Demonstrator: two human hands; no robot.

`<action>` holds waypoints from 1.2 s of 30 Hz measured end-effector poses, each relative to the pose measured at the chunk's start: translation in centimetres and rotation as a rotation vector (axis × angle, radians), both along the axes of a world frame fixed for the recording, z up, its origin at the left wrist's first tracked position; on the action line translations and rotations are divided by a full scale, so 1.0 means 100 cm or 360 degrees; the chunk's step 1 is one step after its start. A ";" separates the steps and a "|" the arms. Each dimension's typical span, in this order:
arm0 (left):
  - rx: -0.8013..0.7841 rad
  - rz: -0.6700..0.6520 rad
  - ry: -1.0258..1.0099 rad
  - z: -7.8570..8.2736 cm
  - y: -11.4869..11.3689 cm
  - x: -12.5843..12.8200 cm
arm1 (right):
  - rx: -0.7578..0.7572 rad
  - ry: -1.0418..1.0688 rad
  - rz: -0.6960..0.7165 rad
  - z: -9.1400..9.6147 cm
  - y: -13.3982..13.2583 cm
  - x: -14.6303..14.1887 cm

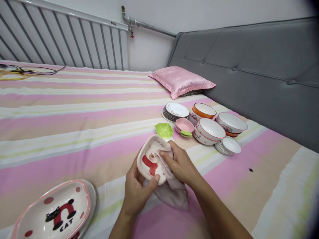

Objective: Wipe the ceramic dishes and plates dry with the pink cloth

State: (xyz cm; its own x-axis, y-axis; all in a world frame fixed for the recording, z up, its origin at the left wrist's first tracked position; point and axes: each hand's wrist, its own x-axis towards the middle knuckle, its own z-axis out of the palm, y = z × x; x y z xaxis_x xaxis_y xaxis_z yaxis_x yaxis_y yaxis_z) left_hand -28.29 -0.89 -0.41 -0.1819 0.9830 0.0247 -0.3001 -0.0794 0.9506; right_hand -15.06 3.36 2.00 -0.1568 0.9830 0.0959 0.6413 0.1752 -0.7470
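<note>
Tilted up in front of me is a small white dish (147, 156) with a bear in a red scarf and the words "Cute Bear". My left hand (139, 187) grips its lower left side, thumb over the rim. A pale pinkish-grey cloth (174, 194) is pinched in my right hand (180, 162), whose thumb presses it against the dish's right inner side. The cloth's loose end hangs below the dish. Just beyond the dish lies a green leaf-shaped dish (163, 130), apart from my hands.
Stacked plates (176, 109), pink dishes (184, 125), red-rimmed bowls (211, 129), orange-rimmed bowls (204, 110) and small white dishes (230, 145) stand on the striped bed. A cat dish (41, 215) rests at lower left. Behind are a pink pillow (183, 78), grey headboard (261, 56) and cables (22, 71).
</note>
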 end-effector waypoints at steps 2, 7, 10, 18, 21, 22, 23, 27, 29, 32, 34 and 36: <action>0.0014 -0.0010 0.0004 -0.001 0.000 -0.001 | 0.0057 -0.0046 0.0009 0.001 0.000 -0.001; 0.0036 -0.0023 0.0034 -0.008 0.001 -0.006 | 0.0104 -0.0061 0.0013 0.003 0.000 -0.004; 0.0035 -0.0020 0.0090 -0.011 0.002 -0.008 | 0.0075 0.0000 0.0009 0.004 0.000 -0.004; -0.0036 0.0173 -0.0005 -0.005 0.005 -0.002 | -0.0103 0.0446 0.0101 -0.003 -0.004 0.001; -0.0038 0.0227 -0.0003 -0.002 0.005 0.000 | -0.0136 0.0388 0.0177 -0.003 -0.005 0.002; -0.0033 0.0215 0.0007 -0.002 0.004 -0.001 | -0.0120 0.0351 0.0172 -0.002 -0.006 0.002; -0.0026 0.0203 0.0020 -0.002 0.004 -0.001 | -0.0095 0.0307 0.0153 -0.001 -0.006 0.001; 0.0012 0.0180 0.0089 -0.004 0.004 -0.003 | -0.0009 0.0010 0.0061 0.002 -0.005 -0.002; 0.0018 0.0140 0.0115 -0.005 0.005 -0.005 | 0.0039 -0.0175 0.0017 0.003 -0.005 -0.003; 0.0013 0.0101 0.0068 -0.007 0.005 -0.008 | 0.0127 -0.0334 0.0015 0.005 -0.004 -0.004; -0.0002 0.0097 0.0005 -0.008 0.005 -0.010 | 0.0170 -0.0349 0.0069 0.007 -0.003 -0.003; -0.0024 0.0084 -0.0039 -0.010 0.005 -0.011 | 0.0202 -0.0343 0.0114 0.008 -0.002 -0.002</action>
State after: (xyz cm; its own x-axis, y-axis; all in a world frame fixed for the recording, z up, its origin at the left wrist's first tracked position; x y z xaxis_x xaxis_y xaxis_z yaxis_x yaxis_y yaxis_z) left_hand -29.42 -0.43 -1.40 -0.2336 0.9723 0.0049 -0.3189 -0.0814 0.9443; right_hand -15.22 3.14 2.79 -0.2556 0.9508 0.1748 0.7659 0.3095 -0.5636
